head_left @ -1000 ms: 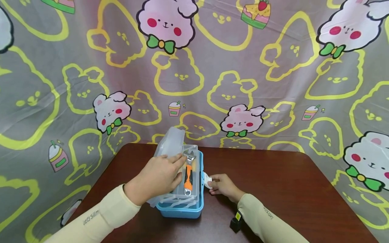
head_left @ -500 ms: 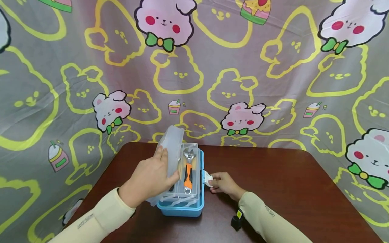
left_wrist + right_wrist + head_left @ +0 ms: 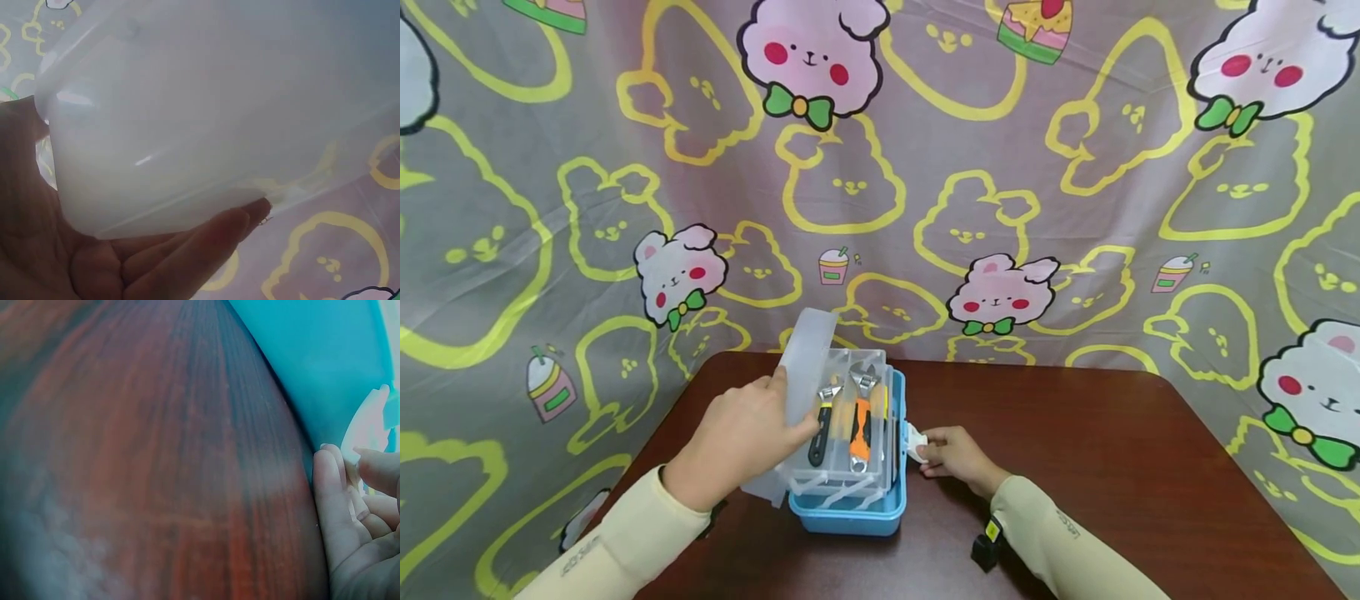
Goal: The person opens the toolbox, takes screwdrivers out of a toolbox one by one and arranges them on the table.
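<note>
A blue toolbox [image 3: 850, 523] stands on the table with its translucent lid [image 3: 809, 354] swung up to the left. My left hand [image 3: 733, 437] grips the lid's edge; in the left wrist view its fingers [image 3: 181, 256] lie along the frosted plastic. Between thumb and fingers, my right hand [image 3: 958, 460] pinches the white latch [image 3: 915, 442] on the box's right side. Raised clear trays hold an adjustable wrench with an orange and black handle [image 3: 861, 433] and another adjustable wrench with a black handle [image 3: 822, 433].
The dark brown wooden table [image 3: 1075, 467] extends to both sides of the box. A patterned cloth [image 3: 880, 167] hangs behind it. Below the right sleeve is a small black device [image 3: 985, 550] on a strap.
My left hand has moved left and the lid has swung further open with it. The trays have shifted left, uncovering the black-handled wrench. My right hand stays at the latch.
</note>
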`<move>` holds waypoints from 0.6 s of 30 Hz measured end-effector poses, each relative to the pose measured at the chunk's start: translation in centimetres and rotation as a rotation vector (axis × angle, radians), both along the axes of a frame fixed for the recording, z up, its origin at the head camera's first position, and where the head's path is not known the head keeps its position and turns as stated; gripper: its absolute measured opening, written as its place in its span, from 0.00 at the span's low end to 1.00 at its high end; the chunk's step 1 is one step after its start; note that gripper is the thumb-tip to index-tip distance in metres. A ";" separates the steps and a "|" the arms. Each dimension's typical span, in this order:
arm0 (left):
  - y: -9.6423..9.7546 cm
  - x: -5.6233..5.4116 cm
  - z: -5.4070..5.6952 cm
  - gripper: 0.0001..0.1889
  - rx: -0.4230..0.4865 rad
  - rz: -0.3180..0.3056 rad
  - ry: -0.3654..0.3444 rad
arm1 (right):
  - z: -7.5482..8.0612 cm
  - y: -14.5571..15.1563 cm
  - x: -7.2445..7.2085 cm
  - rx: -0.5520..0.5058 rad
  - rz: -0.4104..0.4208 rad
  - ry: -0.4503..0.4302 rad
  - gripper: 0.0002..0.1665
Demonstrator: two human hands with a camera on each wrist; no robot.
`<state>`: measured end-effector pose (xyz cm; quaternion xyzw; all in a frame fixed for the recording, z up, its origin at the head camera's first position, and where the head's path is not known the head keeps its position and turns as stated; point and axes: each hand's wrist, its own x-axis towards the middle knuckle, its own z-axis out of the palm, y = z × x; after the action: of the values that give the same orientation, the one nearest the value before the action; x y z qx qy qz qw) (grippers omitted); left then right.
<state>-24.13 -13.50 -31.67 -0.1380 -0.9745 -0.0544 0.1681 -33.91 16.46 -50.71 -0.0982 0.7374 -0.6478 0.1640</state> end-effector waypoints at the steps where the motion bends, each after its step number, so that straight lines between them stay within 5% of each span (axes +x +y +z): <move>1: -0.2 0.0 0.0 0.42 0.007 0.002 -0.004 | 0.0 0.0 0.0 0.002 -0.002 0.001 0.18; 18: -3.8 0.1 0.8 0.39 0.204 0.037 -0.224 | -0.3 0.1 -0.2 0.013 -0.011 -0.015 0.19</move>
<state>-23.99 -17.34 -30.83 -0.0952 -0.9790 -0.1649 0.0726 -34.14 16.54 -51.05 -0.0885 0.7410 -0.6445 0.1666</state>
